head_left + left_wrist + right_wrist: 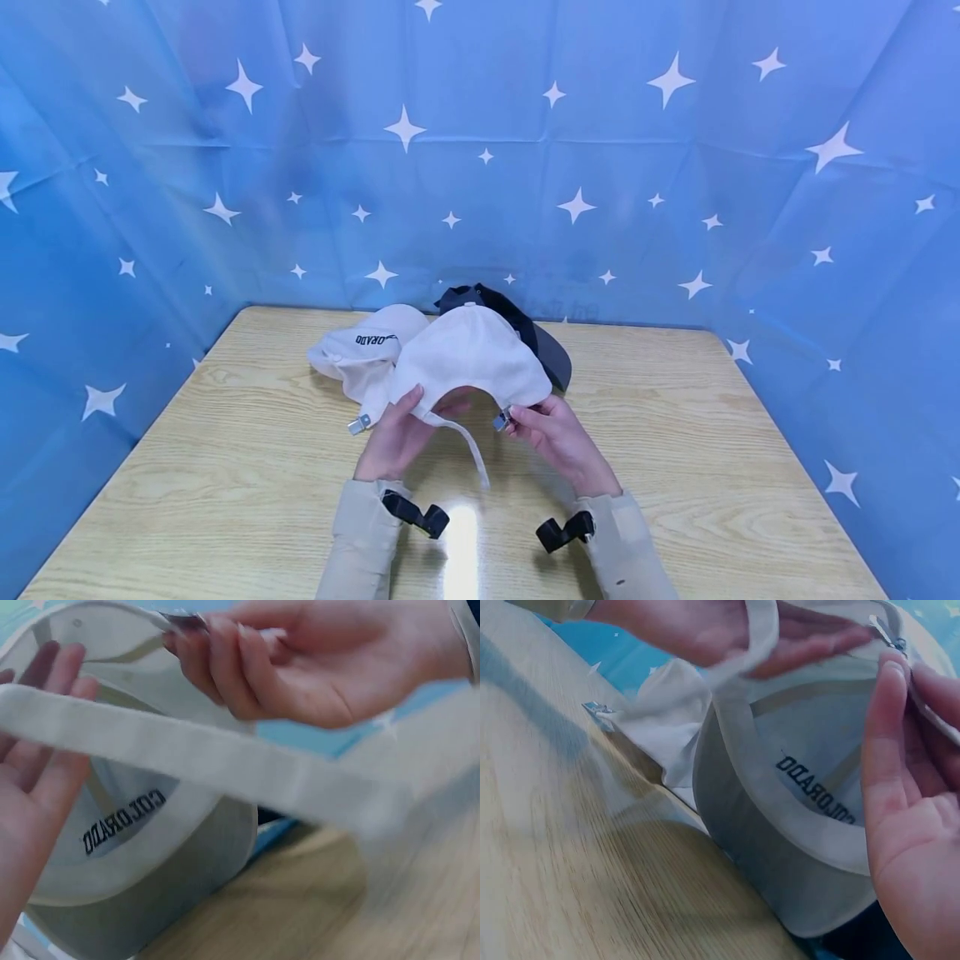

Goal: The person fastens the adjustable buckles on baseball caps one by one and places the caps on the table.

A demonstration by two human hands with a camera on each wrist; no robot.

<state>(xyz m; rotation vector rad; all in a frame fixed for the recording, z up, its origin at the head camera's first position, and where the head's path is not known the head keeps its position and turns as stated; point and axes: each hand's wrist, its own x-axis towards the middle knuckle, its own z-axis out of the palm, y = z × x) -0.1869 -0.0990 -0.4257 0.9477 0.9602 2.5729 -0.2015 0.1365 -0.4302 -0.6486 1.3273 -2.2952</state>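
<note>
Both hands hold a white baseball cap [471,346] over the table, its back opening toward me. At the left edge, my left hand [396,440] grips the cap with the thumb outside and fingers reaching under the rim. A loose white strap [180,746] hangs from that side and crosses in front of the left fingers. My right hand [558,440] pinches the right corner of the opening, by a metal buckle [501,418]. Inside the crown, dark lettering reading COLORADO [124,821] shows reversed. The brim [765,862] points away from me.
A second white cap [367,354] with dark lettering lies left of the held one, its metal clasp [359,425] toward me. A black cap [553,358] lies behind, partly hidden. The wooden table [675,467] meets a blue star-patterned curtain [480,208] at the back and sides.
</note>
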